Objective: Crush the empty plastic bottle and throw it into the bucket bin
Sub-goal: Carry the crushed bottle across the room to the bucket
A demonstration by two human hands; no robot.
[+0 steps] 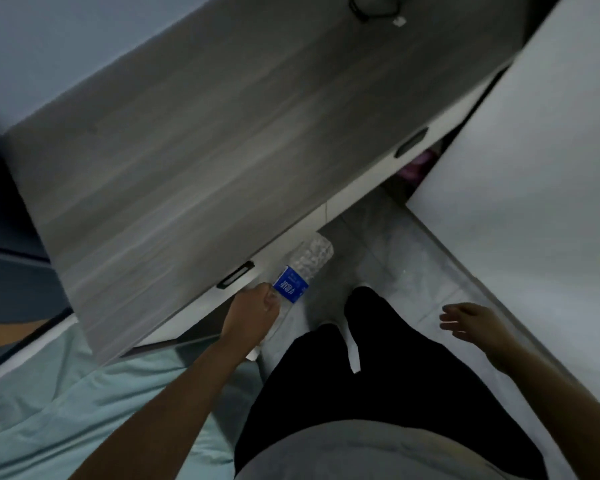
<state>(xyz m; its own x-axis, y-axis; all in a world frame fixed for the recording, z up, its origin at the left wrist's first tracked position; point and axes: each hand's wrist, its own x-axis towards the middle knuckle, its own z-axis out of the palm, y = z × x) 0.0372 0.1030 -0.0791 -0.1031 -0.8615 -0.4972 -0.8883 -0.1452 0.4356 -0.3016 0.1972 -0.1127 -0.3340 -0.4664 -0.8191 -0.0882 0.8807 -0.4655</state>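
The left hand [253, 311] grips the clear plastic bottle [300, 271] near its neck, beside the grey desk [194, 140] edge. The right hand [471, 322] hangs with fingers spread, holding nothing, above the tiled floor [395, 258]. A white cabinet [534, 168] stands right.

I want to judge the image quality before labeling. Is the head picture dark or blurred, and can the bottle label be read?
Head view: dim, bluish light and soft focus overall; the wide lens bends the desk edges. The plastic bottle in the left hand shows its blue label, but the print is too blurred to read. The right hand is slightly smeared.
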